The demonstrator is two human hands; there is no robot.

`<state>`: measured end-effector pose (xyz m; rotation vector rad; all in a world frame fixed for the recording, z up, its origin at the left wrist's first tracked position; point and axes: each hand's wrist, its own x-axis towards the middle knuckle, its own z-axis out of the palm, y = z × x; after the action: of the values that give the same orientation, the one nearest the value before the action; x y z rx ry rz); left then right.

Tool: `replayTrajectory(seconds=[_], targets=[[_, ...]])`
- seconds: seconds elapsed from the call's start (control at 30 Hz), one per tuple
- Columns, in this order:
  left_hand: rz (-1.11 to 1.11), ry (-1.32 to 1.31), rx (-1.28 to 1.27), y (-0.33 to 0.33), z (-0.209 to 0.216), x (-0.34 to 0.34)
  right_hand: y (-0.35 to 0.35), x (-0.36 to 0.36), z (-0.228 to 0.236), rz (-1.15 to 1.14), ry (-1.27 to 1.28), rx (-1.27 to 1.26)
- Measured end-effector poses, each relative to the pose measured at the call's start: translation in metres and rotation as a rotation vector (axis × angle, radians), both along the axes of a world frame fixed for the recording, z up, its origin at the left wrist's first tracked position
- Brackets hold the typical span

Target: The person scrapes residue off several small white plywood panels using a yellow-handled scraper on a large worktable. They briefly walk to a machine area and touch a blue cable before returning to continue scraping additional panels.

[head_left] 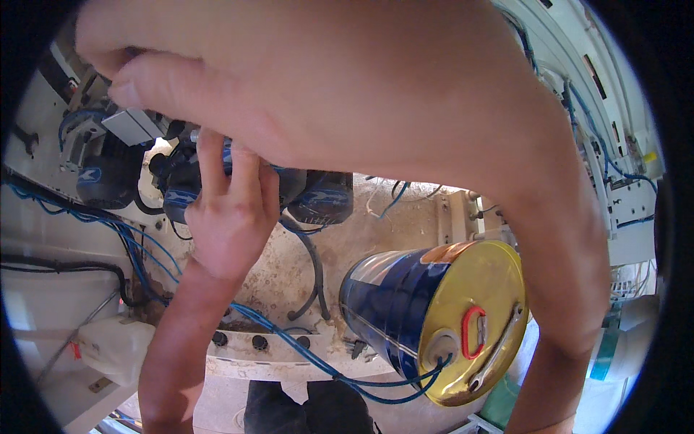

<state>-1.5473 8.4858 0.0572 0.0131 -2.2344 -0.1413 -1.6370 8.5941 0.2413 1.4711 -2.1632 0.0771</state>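
My left hand point(230, 224) reaches up against a group of black rounded machine units with blue labels point(318, 202). Its index and middle fingers are stretched out and apart, and their tips are partly covered by my right hand. Large and close at the top is my right hand point(188, 79), with its arm bending in from the right. Its fingers are curled and the thumb is pressed in; whatever lies between them is hidden. Below its fingers is a grey rectangular block point(134, 126) on the machine, near another black unit point(108, 177).
A blue metal drum with a gold lid point(491, 289) stands at the right. On the lid lie a wrench point(497, 347) and a red carabiner-like loop point(473, 333). Blue hoses point(311, 354) run from its opening toward the left. A white plastic container point(116, 347) is at lower left.
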Motion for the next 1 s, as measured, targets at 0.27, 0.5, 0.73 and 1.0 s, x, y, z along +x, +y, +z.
replayTrajectory(seconds=[0.27, 0.5, 0.73, 1.0], targets=[[-0.049, 0.036, 0.084, 0.006, 0.013, -0.004, -0.009, 0.007, 0.015, 0.063, -0.021, 0.041], [-0.029, 0.041, 0.067, 0.008, 0.014, -0.006, -0.085, -0.072, 0.068, 0.3, 0.083, 0.175], [-0.058, -0.029, 0.144, 0.01, 0.015, -0.001, -0.074, -0.189, 0.089, 0.213, -0.106, 0.128], [-0.042, 0.061, 0.034, 0.004, 0.01, -0.008, -0.016, -0.183, 0.086, -0.247, -0.345, -0.107]])
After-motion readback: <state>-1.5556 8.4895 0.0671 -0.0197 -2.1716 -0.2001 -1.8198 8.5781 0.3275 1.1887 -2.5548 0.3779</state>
